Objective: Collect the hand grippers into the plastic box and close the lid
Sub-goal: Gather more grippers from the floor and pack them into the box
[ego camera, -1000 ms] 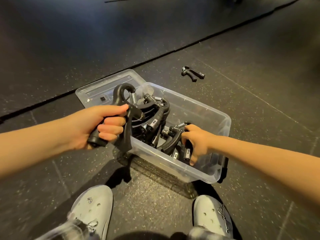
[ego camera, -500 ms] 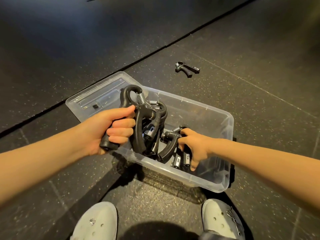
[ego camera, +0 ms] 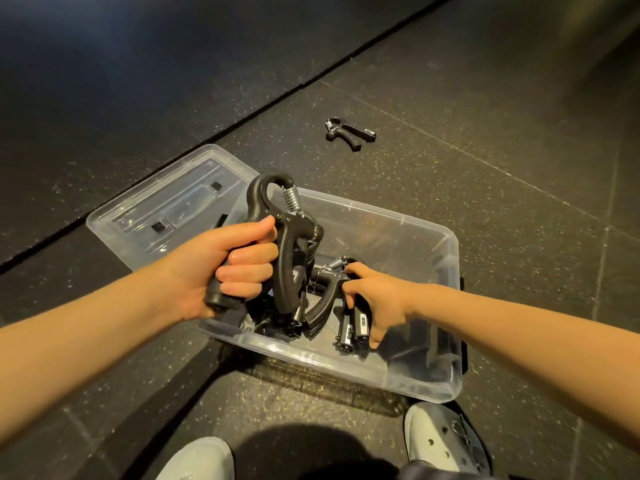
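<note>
Holding one black hand gripper (ego camera: 289, 265) upright over the near left corner of the clear plastic box (ego camera: 398, 381), my left grip (ego camera: 221, 268) is curled tight round one of its handles, with the thumb laid across the top. The other handle curves down free toward the box, and the looped head and steel spring stand above my knuckles.

My right grip (ego camera: 377, 299) reaches down inside the box, its fingers closed on a second hand gripper (ego camera: 323, 303). The thumb sits near that one's spring and the lower fingers run down beside the handles. That gripper lies among a heap of other black hand grippers (ego camera: 349, 332) crowded into the left half of the box. I cannot tell how many there are, since they overlap.

The box stands open on the dark speckled floor (ego camera: 485, 237). Its clear lid (ego camera: 173, 209) lies flat on the floor behind the box's left end, and I cannot tell whether the two touch. A black latch (ego camera: 463, 355) shows at the box's right end.

One more hand gripper (ego camera: 349, 131) lies on its side on the floor beyond the box, well apart from it.

At the bottom edge are my two pale shoes, the left shoe (ego camera: 201, 459) and the right shoe (ego camera: 443, 441). The right one is just beside the box's near right corner.
</note>
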